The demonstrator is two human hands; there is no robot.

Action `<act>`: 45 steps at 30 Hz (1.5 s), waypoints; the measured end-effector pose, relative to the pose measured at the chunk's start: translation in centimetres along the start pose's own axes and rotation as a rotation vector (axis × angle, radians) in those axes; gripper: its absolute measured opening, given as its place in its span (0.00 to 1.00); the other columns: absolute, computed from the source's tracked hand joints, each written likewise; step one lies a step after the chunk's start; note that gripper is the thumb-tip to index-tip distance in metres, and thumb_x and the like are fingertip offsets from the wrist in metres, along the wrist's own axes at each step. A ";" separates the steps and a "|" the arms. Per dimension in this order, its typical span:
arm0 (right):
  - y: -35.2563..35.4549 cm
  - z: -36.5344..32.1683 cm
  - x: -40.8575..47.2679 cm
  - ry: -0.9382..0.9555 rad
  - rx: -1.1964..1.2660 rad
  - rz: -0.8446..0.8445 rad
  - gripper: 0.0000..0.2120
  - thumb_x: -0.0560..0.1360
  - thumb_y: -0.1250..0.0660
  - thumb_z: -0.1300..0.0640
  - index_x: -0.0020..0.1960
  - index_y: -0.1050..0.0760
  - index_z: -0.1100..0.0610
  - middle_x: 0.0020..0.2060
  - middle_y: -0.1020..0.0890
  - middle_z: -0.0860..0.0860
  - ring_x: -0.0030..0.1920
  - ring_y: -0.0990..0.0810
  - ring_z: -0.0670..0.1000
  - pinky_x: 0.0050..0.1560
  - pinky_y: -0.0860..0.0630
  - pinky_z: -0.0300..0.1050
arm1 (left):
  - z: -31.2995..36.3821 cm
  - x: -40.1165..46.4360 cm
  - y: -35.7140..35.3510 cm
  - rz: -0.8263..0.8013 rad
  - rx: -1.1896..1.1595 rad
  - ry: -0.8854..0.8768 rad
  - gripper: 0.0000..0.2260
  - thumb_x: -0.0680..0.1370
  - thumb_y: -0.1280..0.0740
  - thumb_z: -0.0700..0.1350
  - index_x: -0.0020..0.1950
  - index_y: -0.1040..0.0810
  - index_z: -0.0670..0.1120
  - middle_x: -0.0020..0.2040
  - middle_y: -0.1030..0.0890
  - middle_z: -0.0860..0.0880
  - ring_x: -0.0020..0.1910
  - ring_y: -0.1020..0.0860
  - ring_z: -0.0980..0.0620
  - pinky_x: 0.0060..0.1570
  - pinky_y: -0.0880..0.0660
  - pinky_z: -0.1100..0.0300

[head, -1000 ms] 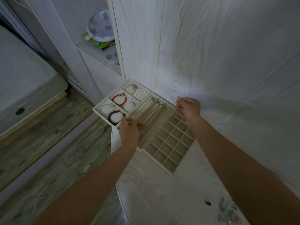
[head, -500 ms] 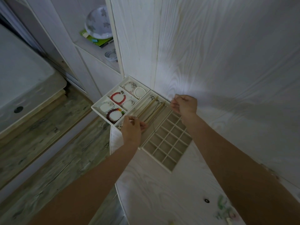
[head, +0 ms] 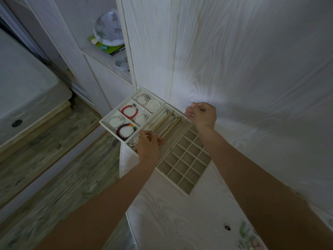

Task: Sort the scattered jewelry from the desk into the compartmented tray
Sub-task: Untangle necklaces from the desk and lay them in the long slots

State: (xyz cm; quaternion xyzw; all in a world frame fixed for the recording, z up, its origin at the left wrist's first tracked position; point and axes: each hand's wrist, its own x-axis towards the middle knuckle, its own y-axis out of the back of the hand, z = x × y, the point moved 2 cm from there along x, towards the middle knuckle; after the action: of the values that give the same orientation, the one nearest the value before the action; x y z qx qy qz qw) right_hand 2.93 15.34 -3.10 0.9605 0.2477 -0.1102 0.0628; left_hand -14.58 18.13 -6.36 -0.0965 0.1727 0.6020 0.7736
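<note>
Your left hand [head: 148,147] pinches the near end of a thin chain necklace [head: 152,132]; your right hand [head: 201,115] pinches something at the far end, likely the same chain. Keep it taut and lower it straight into the cream compartmented tray's [head: 182,179] long slot. Its long axis runs near-left to far-right.

White wood-grain worktop [head: 180,219] with a rounded left edge, set against a matching wall panel. On it, at the far corner, lies the cream compartmented tray [head: 187,193], partly overhanging the edge. A small dark round spot [head: 227,227] marks the near surface.
</note>
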 end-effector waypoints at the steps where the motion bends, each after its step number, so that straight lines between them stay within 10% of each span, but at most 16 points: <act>1: -0.1 0.0 0.0 0.010 0.000 0.008 0.11 0.76 0.35 0.65 0.36 0.25 0.59 0.32 0.19 0.57 0.30 0.19 0.52 0.38 0.18 0.44 | 0.0 0.0 -0.1 -0.005 0.012 0.001 0.04 0.81 0.42 0.37 0.49 0.30 0.44 0.39 0.19 0.44 0.41 0.17 0.47 0.50 0.20 0.51; 24: -1.5 3.8 2.5 0.439 -0.976 -0.313 0.05 0.76 0.35 0.64 0.45 0.21 0.65 0.40 0.19 0.57 0.38 0.22 0.51 0.42 0.27 0.39 | -1.4 0.1 0.2 -0.019 0.246 -0.036 0.04 0.81 0.43 0.40 0.49 0.30 0.43 0.41 0.18 0.45 0.41 0.17 0.51 0.44 0.22 0.58; 36: -1.4 4.0 1.8 0.744 -1.502 -0.478 0.11 0.77 0.41 0.66 0.54 0.22 0.62 0.48 0.20 0.58 0.49 0.21 0.56 0.46 0.25 0.45 | -1.6 -0.1 0.4 -0.058 0.259 -0.034 0.06 0.80 0.42 0.39 0.45 0.30 0.48 0.39 0.18 0.46 0.42 0.18 0.49 0.49 0.21 0.46; 42: -0.9 3.8 0.4 0.841 -1.504 -0.452 0.07 0.57 0.23 0.69 0.33 0.19 0.62 0.32 0.19 0.56 0.33 0.20 0.56 0.30 0.24 0.42 | -1.4 -0.5 0.6 -0.062 0.325 -0.078 0.05 0.80 0.41 0.40 0.45 0.30 0.47 0.39 0.18 0.48 0.41 0.18 0.50 0.49 0.22 0.46; 45: -0.4 3.9 -0.4 0.741 -1.575 -0.540 0.11 0.77 0.38 0.57 0.47 0.18 0.61 0.54 0.19 0.56 0.56 0.22 0.55 0.59 0.29 0.49 | -1.5 -0.8 0.8 -0.058 0.362 -0.099 0.04 0.80 0.41 0.40 0.45 0.30 0.46 0.37 0.17 0.51 0.41 0.18 0.51 0.49 0.23 0.48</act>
State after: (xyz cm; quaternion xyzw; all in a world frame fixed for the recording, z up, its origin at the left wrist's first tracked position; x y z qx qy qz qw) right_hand 1.75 14.81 -6.81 0.5233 0.4722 0.3955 0.5889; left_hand -15.77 17.07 -7.34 0.0689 0.2371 0.5427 0.8028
